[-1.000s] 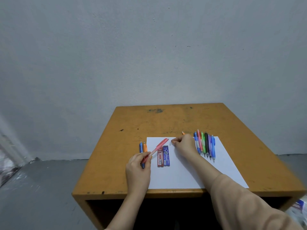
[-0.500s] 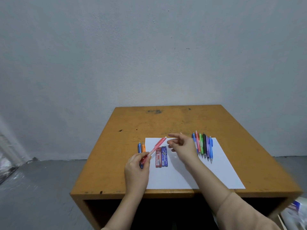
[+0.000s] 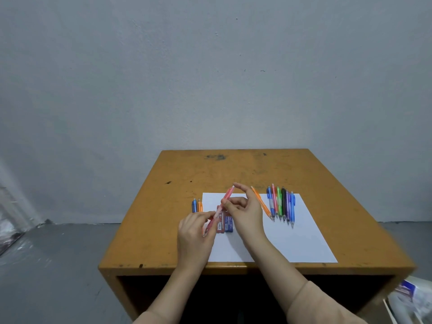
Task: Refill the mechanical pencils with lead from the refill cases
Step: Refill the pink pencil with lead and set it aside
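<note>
1. Head view: my left hand (image 3: 195,232) pinches the lower part of the pink pencil (image 3: 228,195), which is tilted above the paper (image 3: 292,239).
2. On my right hand (image 3: 245,213), the fingers (image 3: 225,203) pinch its upper half, with the index finger raised by the cap end.
3. A red refill case (image 3: 219,226) and a blue refill case (image 3: 229,224) lie touching under the pencil, between my hands.
4. A row of pencils (image 3: 282,204) lies at the paper's far right corner, with an orange pencil (image 3: 261,203) slanted just beside it.
5. A pair of pencils (image 3: 197,205) lies just off the paper's left edge.
6. The paper's near edge runs along the front edge of the surface (image 3: 233,169); wood stretches from its far edge to the wall (image 3: 210,90).
</note>
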Available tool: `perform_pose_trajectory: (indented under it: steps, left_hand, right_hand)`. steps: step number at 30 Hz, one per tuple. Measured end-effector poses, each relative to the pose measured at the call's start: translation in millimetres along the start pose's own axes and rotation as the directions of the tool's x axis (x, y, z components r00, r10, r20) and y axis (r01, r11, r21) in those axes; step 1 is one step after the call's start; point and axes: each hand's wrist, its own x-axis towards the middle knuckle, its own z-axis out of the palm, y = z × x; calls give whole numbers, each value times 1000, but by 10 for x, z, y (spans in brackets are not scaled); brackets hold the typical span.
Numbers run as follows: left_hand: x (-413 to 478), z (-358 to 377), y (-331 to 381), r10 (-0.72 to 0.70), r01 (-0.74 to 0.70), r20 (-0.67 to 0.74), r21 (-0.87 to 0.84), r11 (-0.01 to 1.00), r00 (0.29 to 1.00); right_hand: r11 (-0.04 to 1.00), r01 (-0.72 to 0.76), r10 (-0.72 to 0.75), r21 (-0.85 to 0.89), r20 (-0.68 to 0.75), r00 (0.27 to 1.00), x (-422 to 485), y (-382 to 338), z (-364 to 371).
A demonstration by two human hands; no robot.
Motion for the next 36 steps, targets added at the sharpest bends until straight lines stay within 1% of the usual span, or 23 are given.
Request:
perform_pose_trajectory:
  steps: [2,4,7,13,17,21,23,27,31,36]
  left_hand:
    - [-19,11,1,78,-78,14,58,995,997]
    - [-16,14,4,106,-106,10,87,990,994]
    - [12,12,24,119,-118,-14,82,990,993]
    - [85,-31,46,113,-111,-27,74,991,993]
    - [120,-110,-70,139,-138,6,148,979,990]
    - [115,-184,-206,154,-165,63,237,958,986]
    - [121,-229,-274,105,-126,90,286,950,990]
    - [192,-318,-391,-91,22,158,392,920,983]
    - [251,-354,-496,-210,112,176,448,887,962]
    - [266,-327,-568,-290,165,200,477,863,936]
  right_hand:
    - [1000,-9,9,-12,-2,1000,21,-5,5]
    - [1000,-16,16,-26,13,1000,46,-19,-5]
    - [1000,-17,18,-23,21,1000,101,-43,-40]
    - [1000,-1,1,-4,-8,1000,261,-170,-166]
    - [997,-40,39,-63,-17,999,364,-246,-268]
    - [977,-131,134,-170,6,991,445,-189,-361]
    - [954,-182,190,-238,14,982,484,-144,-399]
    - [880,-268,295,-392,8,955,547,-56,-421]
    - [802,-289,337,-522,-4,942,574,-2,-424]
    - [737,-266,348,-622,11,938,624,0,-389]
